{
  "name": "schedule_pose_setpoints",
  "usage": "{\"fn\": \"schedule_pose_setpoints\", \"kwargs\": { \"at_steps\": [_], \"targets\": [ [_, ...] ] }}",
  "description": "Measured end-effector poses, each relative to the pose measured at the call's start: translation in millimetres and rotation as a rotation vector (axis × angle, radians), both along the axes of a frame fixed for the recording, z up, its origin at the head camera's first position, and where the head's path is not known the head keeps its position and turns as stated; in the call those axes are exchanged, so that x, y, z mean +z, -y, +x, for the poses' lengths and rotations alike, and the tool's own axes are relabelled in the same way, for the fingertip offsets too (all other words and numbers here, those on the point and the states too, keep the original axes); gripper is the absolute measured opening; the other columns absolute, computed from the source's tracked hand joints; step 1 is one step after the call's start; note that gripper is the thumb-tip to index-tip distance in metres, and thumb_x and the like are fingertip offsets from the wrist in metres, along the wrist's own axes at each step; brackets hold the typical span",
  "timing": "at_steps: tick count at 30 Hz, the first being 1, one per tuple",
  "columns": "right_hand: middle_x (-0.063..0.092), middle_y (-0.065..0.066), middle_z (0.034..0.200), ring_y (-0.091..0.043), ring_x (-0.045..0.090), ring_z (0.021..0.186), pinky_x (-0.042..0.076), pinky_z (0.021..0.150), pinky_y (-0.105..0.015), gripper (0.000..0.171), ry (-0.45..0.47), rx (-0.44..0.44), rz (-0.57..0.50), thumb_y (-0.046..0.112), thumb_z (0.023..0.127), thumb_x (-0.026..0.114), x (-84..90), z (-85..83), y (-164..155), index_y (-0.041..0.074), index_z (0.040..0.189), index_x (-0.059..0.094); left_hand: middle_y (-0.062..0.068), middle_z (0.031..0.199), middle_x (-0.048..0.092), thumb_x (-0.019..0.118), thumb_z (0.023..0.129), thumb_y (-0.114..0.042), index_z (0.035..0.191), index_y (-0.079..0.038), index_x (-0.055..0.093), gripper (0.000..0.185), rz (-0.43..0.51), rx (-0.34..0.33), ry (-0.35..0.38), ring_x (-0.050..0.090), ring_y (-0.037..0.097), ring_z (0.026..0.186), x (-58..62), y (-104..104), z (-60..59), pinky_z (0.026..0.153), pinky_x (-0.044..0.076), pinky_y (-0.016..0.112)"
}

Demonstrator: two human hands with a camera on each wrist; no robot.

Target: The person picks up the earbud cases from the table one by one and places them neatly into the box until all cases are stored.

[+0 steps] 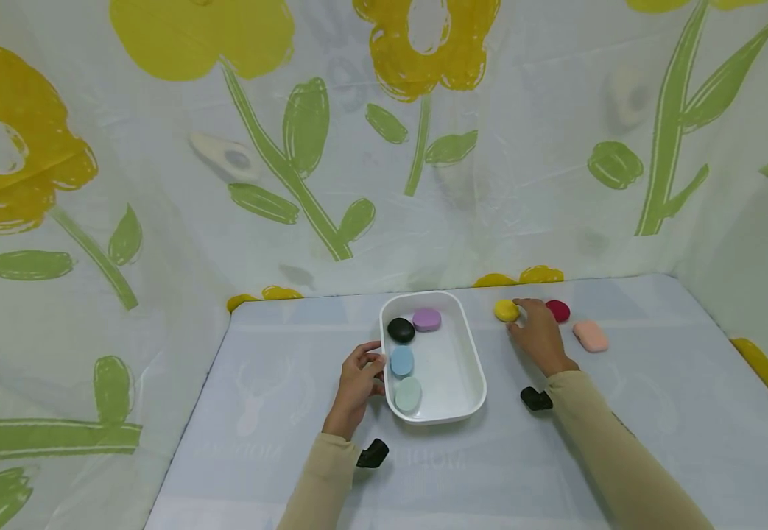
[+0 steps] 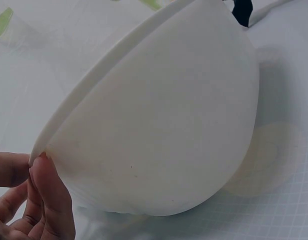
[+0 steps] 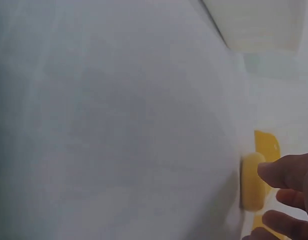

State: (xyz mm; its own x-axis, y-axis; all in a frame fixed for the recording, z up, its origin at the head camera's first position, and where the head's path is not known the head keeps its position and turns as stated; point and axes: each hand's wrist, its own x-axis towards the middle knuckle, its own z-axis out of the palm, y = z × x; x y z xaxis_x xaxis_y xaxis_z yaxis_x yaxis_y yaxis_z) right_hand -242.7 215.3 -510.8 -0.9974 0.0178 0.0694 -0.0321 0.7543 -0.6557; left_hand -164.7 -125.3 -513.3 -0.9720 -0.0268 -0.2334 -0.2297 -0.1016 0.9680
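Note:
On the left, my left hand (image 1: pixel 356 384) pinches the rim of a white tray (image 1: pixel 451 368). The left wrist view shows the thumb against the outer wall, with fingers at the edge. Inside lie a black soap (image 1: pixel 400 330), a purple soap (image 1: pixel 426 319), a blue soap (image 1: pixel 402 361) and a pale green soap (image 1: pixel 408 395). Right of the tray, my right hand (image 1: pixel 540 337) reaches to a yellow soap (image 1: pixel 506 311) on the table, its fingers spread at the near side. In the right wrist view, the thumb tip overlaps the yellow soap (image 3: pixel 252 187).
A crimson soap (image 1: pixel 559 311) lies just beyond the right hand, partly hidden by it. Farther right is a peach soap (image 1: pixel 590 336). A white cloth with printed flowers (image 1: pixel 529 184) hangs behind the table (image 1: pixel 277 368).

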Motion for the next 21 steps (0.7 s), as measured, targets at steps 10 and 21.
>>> {"fn": "schedule_pose_setpoints", "kwargs": {
  "at_steps": [10,21],
  "targets": [
    [0.054,-0.034,0.145,-0.049,0.049,0.138,0.039,0.118,-0.062,0.051,-0.009,0.007,0.041,0.005,0.099,0.072,-7.0,-2.3,3.9,-0.014,0.142,0.055,0.008,0.106,0.063,0.060,0.106,-0.004,0.143,0.001,0.056,0.037,-0.001,-0.002,-0.022,0.057,0.011,0.069,0.2,-0.4,1.1,0.049,0.051,0.021],
    [0.055,-0.033,0.144,-0.048,0.051,0.136,0.040,0.118,-0.061,0.048,-0.007,0.016,-0.006,0.005,0.100,0.071,-5.5,-9.6,10.3,-0.013,0.142,0.056,0.009,0.107,0.063,0.061,0.107,-0.005,0.143,0.001,0.056,0.037,0.003,0.008,0.008,0.056,0.012,0.071,4.1,-1.4,0.8,0.050,0.052,0.021]
  ]
}}
